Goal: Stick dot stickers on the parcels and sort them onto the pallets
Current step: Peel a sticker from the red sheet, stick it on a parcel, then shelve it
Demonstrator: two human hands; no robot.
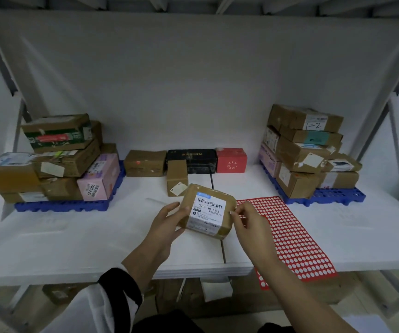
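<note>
My left hand grips a small brown parcel with a white barcode label, held tilted just above the white table. At the parcel's right edge, the fingertips of my right hand pinch together; whether a sticker sits between them I cannot tell. Beside that hand lies a red sheet of white dot stickers, reaching over the table's front edge. A blue pallet on the left and another blue pallet on the right both carry stacked parcels.
Along the back of the white table stand a brown box, a black box, a red box and a small upright brown box. More cardboard shows below the table.
</note>
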